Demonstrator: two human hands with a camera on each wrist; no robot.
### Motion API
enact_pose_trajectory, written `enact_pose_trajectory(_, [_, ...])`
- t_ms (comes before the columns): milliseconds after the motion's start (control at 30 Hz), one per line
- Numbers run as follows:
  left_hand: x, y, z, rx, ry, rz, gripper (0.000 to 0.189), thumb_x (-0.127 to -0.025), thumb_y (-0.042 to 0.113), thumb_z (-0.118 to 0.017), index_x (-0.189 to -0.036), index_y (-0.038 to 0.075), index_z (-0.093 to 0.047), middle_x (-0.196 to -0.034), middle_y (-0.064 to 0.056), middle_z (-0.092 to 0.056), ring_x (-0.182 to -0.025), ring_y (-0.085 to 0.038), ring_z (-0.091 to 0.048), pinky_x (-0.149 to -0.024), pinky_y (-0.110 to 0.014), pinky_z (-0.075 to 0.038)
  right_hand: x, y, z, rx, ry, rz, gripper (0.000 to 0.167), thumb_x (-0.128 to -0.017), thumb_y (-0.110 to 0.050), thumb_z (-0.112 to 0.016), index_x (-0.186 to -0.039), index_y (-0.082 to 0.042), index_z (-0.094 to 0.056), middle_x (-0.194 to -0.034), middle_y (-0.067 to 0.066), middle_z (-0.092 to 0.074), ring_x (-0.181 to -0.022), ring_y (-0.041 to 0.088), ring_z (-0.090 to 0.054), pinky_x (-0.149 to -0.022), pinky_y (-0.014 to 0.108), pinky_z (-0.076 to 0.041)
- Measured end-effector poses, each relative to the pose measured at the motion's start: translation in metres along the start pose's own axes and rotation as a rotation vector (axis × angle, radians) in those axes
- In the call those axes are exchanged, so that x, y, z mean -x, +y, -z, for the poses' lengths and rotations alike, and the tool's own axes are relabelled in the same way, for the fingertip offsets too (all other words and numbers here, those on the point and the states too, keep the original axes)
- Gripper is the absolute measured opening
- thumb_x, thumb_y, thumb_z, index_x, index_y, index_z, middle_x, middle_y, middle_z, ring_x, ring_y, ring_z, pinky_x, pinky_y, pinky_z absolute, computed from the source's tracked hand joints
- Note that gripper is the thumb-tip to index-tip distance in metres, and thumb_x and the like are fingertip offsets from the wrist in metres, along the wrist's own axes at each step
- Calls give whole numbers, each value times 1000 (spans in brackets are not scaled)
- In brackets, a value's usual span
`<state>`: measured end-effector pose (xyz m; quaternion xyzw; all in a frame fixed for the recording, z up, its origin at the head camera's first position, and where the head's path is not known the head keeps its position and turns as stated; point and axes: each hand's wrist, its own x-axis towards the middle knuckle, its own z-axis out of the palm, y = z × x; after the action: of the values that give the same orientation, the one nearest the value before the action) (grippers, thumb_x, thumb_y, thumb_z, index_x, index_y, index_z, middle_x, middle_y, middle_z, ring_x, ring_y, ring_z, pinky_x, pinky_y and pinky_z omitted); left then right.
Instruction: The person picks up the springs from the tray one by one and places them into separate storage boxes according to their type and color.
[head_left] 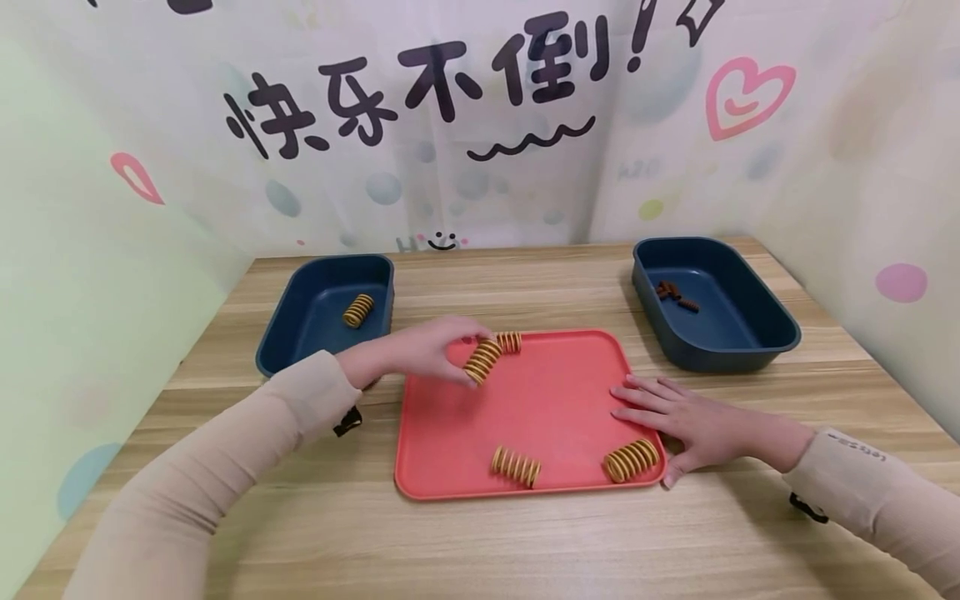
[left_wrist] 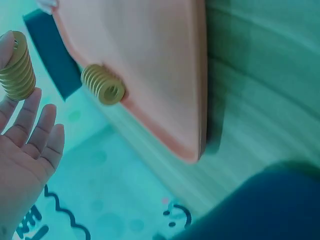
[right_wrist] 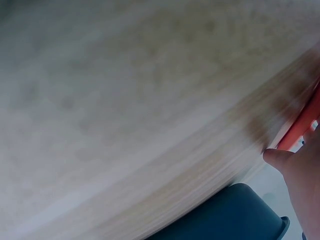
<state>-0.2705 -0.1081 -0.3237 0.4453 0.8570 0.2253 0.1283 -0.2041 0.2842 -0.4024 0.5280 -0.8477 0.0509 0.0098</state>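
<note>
My left hand [head_left: 431, 348] pinches a yellow coil spring [head_left: 483, 361] between thumb and fingers, above the left part of a red tray [head_left: 562, 400]. In the left wrist view the held spring [left_wrist: 19, 67] stands between the thumb and the fingertips. Another yellow spring [head_left: 509, 342] lies at the tray's far edge, partly behind the held one. Two more lie near the front edge: a middle spring [head_left: 516, 467] and a right-hand spring [head_left: 632, 460]. My right hand [head_left: 693, 421] rests on the tray's right rim with its fingers spread and holds nothing.
A dark blue bin [head_left: 325, 308] at the back left has one yellow spring [head_left: 358, 310] in it. The blue bin [head_left: 720, 304] at the back right holds several small reddish-brown springs [head_left: 667, 290]. A printed cloth [head_left: 480, 192] hangs behind the wooden table [head_left: 480, 550].
</note>
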Motion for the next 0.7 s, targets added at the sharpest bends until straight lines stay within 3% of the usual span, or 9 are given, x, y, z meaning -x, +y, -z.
enact_pose_trajectory(267, [12, -4, 22, -14, 55, 21, 58, -74, 22, -76, -124, 5, -52, -117, -8, -55, -110, -25, -50, -95, -41, -41, 0, 0, 0, 6, -4, -5, 91, -72, -67, -57, -140, -10, -36, -145, 16, -30, -135, 31, -13, -107, 18, 15])
enact_pose_trajectory(467, [24, -5, 47, -43, 94, 99, 64, -75, 22, -76, -129, 2, -48, -122, -13, -54, -111, -30, -49, -92, -45, -42, 1, 1, -1, -3, -9, -8, 92, -72, -67, -57, -141, -10, -36, -145, 16, -29, -134, 32, -14, -107, 18, 15])
enact_pose_trajectory(700, [36, -18, 80, -44, 163, 193, 66, -77, 17, -74, -133, 1, -43, -124, -16, -51, -112, -31, -47, -90, -46, -43, 1, 1, -1, -18, -25, -24, 91, -72, -66, -57, -141, -11, -35, -146, 15, -28, -135, 32, -13, -106, 18, 16])
